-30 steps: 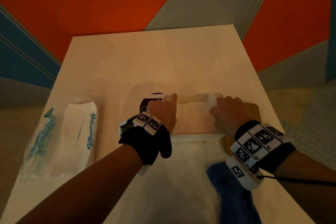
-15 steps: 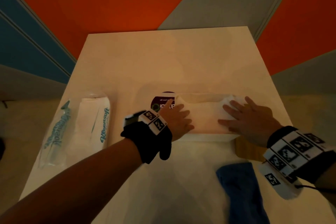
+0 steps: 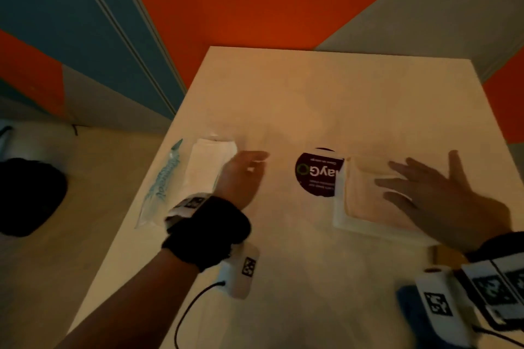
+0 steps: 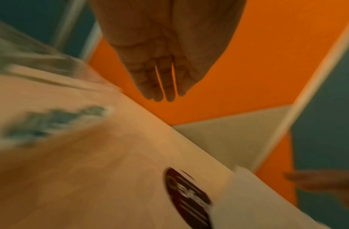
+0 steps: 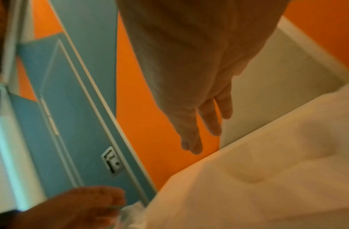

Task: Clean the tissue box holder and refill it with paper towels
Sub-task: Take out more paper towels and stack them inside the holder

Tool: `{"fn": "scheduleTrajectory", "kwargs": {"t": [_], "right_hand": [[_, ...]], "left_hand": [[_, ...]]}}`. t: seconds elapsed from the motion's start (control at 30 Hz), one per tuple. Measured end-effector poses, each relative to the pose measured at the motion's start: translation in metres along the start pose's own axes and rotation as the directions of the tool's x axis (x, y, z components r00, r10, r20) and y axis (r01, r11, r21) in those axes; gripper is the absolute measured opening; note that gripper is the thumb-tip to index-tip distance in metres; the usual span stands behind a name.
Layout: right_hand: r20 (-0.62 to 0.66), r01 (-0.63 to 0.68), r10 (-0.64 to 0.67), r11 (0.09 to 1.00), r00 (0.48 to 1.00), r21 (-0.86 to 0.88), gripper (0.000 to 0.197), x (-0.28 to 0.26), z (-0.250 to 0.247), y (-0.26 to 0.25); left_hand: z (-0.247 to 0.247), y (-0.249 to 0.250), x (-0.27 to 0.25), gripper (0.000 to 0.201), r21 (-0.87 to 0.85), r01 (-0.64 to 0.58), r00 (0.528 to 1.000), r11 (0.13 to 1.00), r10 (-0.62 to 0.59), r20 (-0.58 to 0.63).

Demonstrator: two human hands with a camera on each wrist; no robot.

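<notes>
The white tissue box holder [image 3: 340, 224] lies on the table at the right, with a stack of pale paper towels [image 3: 365, 195] in it. My right hand [image 3: 411, 184] is spread flat over the stack with straight fingers [image 5: 209, 124]; whether it touches is unclear. The paper towels [image 5: 267, 178] fill the lower right of the right wrist view. My left hand [image 3: 249, 167] is open beside the right edge of the plastic-wrapped towel pack [image 3: 198, 176] and holds nothing. Its fingers [image 4: 162, 86] are straight above the table, and the pack [image 4: 52, 120] is blurred.
A dark round sticker [image 3: 314, 173] is on the table [image 3: 283, 278] between my hands. A blue cloth [image 3: 408, 306] lies at the near right, and a wooden piece [image 3: 445, 255] shows beside the holder. A black object [image 3: 28, 195] sits on the floor at the left.
My left hand has come off the holder and moved left to the towel pack. My right hand stays over the stack with its fingers spread wider. The view has swung left.
</notes>
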State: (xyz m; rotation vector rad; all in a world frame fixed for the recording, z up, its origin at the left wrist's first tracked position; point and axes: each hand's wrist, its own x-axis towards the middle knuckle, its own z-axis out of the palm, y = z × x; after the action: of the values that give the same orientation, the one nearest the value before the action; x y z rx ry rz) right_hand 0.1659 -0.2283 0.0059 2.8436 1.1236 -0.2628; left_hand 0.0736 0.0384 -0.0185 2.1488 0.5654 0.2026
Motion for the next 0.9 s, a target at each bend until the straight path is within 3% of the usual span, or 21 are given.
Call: {"fn": "scheduleTrajectory", "kwargs": {"t": [0.07, 0.13, 0.23, 0.33, 0.5, 0.73, 0.9], "right_hand": [[-0.087, 0.083, -0.076, 0.994, 0.993, 0.076, 0.019, 0.01, -0.011, -0.045], [-0.076, 0.227, -0.216, 0.956, 0.973, 0.188, 0.025, 0.024, -0.018, -0.091], [0.083, 0.322, -0.382, 0.862, 0.92, 0.393, 0.034, 0.043, -0.012, -0.148], [0.199, 0.225, -0.385, 0.808, 0.901, 0.545, 0.04, 0.061, -0.003, -0.191], [0.38, -0.024, -0.306, 0.75, 0.873, 0.661, 0.043, 0.084, 0.022, -0.221], [0.407, -0.107, -0.294, 0.685, 0.865, 0.721, 0.041, 0.096, 0.035, -0.24], [0.413, -0.126, -0.285, 0.674, 0.865, 0.728, 0.04, 0.102, 0.037, -0.246]], "left_hand": [[-0.031, -0.035, 0.005, 0.028, 0.066, 0.248, 0.968, 0.966, -0.244, -0.06], [-0.051, -0.067, 0.009, 0.033, 0.048, 0.398, 0.916, 0.916, -0.393, -0.084], [-0.057, -0.092, 0.01, 0.046, 0.025, 0.493, 0.868, 0.87, -0.49, -0.078], [-0.057, -0.106, 0.009, 0.058, 0.101, 0.529, 0.848, 0.842, -0.525, -0.067], [-0.06, -0.118, 0.008, 0.06, 0.03, 0.524, 0.852, 0.851, -0.523, -0.039], [-0.065, -0.124, 0.011, 0.061, -0.085, 0.55, 0.832, 0.831, -0.554, -0.037], [-0.065, -0.126, 0.012, 0.056, -0.084, 0.498, 0.86, 0.863, -0.504, -0.078]]}}
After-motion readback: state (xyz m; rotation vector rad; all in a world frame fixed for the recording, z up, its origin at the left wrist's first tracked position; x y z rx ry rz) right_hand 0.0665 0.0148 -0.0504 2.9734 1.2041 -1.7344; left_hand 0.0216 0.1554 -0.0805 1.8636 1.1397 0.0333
